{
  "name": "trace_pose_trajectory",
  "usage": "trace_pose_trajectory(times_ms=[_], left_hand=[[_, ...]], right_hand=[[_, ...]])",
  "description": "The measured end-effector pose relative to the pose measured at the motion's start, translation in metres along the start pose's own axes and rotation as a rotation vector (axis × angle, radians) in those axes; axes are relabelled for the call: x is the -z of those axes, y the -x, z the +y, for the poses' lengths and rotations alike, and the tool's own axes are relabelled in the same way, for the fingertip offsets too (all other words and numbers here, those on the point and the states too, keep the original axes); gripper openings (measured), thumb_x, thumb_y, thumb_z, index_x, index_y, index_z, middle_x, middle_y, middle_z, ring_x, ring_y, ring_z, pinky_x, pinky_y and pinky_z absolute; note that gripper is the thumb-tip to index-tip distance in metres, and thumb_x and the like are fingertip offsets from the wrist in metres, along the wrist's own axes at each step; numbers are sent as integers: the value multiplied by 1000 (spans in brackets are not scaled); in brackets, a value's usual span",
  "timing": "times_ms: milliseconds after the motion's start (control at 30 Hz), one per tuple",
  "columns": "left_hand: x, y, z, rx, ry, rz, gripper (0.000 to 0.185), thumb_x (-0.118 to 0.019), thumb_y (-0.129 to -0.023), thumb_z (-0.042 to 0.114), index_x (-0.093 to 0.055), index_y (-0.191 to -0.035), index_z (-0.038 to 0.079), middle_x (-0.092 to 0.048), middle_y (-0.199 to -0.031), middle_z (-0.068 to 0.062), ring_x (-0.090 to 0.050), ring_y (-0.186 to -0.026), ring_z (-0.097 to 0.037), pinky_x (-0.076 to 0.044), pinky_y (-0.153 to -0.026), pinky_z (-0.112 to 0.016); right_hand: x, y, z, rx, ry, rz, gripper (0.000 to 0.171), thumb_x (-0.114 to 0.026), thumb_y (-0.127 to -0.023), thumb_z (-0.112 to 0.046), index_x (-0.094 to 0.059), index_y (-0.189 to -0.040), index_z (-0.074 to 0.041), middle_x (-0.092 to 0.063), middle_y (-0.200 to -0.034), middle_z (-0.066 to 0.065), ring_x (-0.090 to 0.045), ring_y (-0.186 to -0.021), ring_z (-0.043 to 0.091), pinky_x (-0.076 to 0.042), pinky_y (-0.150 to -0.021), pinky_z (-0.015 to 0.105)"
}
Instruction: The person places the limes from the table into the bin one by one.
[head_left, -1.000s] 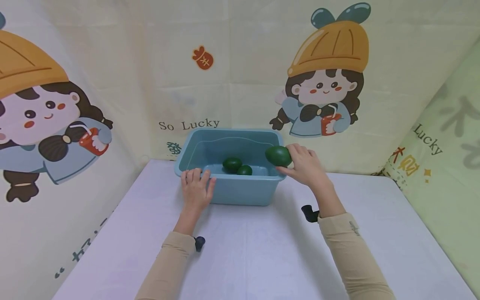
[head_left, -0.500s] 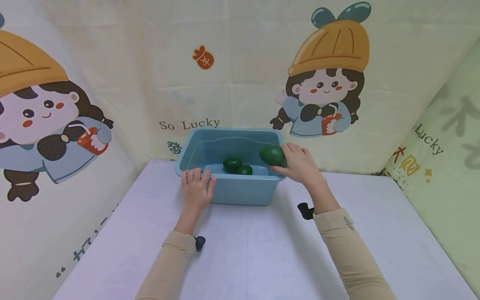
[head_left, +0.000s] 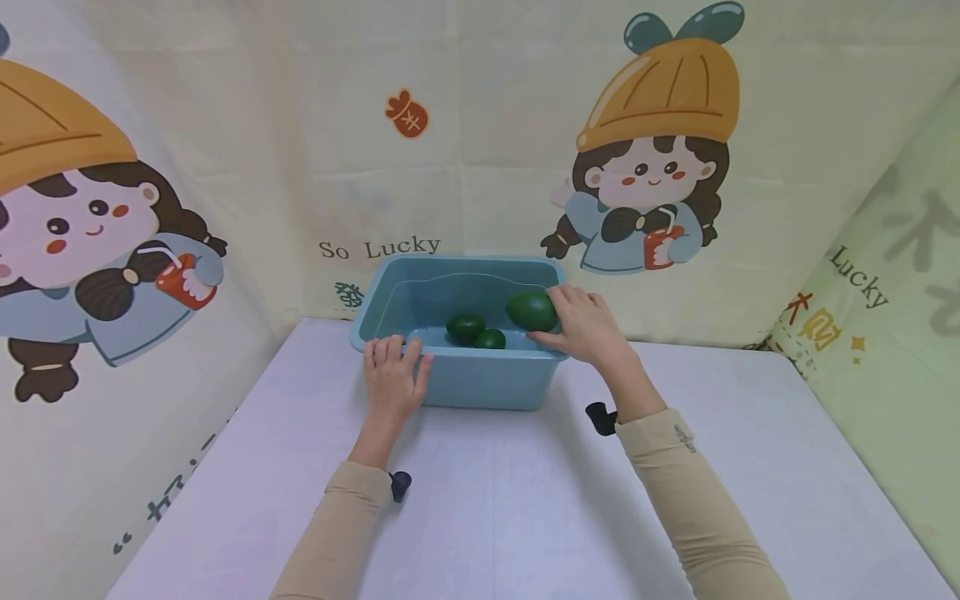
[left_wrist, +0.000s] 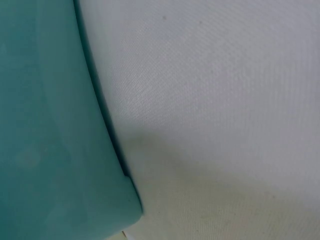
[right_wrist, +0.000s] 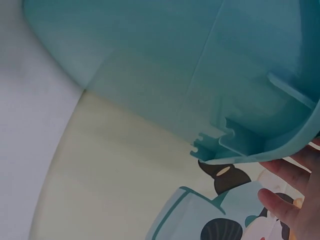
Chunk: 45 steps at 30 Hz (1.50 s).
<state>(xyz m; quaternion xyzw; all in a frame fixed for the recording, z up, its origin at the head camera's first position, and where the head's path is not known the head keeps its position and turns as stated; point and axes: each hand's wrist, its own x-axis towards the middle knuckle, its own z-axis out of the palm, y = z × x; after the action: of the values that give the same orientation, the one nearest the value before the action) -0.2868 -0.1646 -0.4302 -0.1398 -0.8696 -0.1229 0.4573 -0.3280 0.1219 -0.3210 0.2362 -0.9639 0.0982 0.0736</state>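
bin (head_left: 480, 379): blue plastic, rectangular, open top, set at the far middle of the desk (head_left: 525, 517) close to the backdrop (head_left: 465, 150). its outer wall fills the left wrist view, its underside rim the right wrist view.

left hand (head_left: 392, 379): fingers hooked over the near left rim, thumb lying along the front wall. the grip is closed on the rim, which looks like a steadying hold to keep the bin from sliding.

right hand (head_left: 585, 327): fingers wrapped round a large avocado (head_left: 532, 310), grip clamped on it. the fruit is held just inside the right rim, above the bin floor, not resting on anything.

two smaller avocados (head_left: 475, 331): dark green, lying on the bin floor near its middle, touching or nearly so. well clear of the held fruit.

sleeves: beige, both arms, each with a small dark camera mount near the wrist.

desk: covered in a pale lilac cloth, bare around the bin.

backdrop: cream fabric printed with cartoon girls in orange hats and the words "so lucky".
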Motion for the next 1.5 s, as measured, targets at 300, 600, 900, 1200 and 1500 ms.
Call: trace_pose_trajectory(times_ms=[300,600,900,1200,1500], left_hand=[[0,-1,-1,-7,-5,11,51,-23,-98,45,-57,-98,7,-47,-96,-15,-40,-93,-32,-26,-90,-50],[-1,-2,0,-6,-8,17,50,-23,-98,46,-56,-96,8,-47,-95,-15,-40,-93,-32,-27,-89,-50],[0,-3,1,-9,-7,34,51,-24,-98,46,-58,-96,8,-48,-95,-15,-41,-91,-32,-27,-89,-50],[1,-4,1,0,-9,2,51,-22,-98,45,-57,-97,8,-47,-97,-15,-41,-93,-32,-27,-90,-50],[0,-4,-1,-8,-9,30,50,-23,-98,45,-57,-96,8,-47,-95,-14,-41,-92,-32,-27,-89,-50]], right_hand=[[-5,-7,-4,9,20,-20,70,-62,-80,-53,-41,-128,-5,-45,-128,13,-41,-116,30,-29,-97,51],[-9,-11,-5,5,29,-51,70,-61,-80,-54,-42,-126,-4,-45,-126,14,-42,-112,30,-30,-97,51],[-11,-14,-5,11,32,-50,71,-62,-78,-56,-44,-124,-4,-46,-126,14,-43,-113,30,-30,-97,50],[-9,-13,-8,5,11,-57,69,-59,-81,-56,-46,-126,-6,-46,-125,12,-42,-116,30,-27,-101,50],[-7,-14,-8,3,11,-57,65,-58,-83,-52,-45,-127,-6,-46,-126,12,-41,-117,30,-26,-101,51]])
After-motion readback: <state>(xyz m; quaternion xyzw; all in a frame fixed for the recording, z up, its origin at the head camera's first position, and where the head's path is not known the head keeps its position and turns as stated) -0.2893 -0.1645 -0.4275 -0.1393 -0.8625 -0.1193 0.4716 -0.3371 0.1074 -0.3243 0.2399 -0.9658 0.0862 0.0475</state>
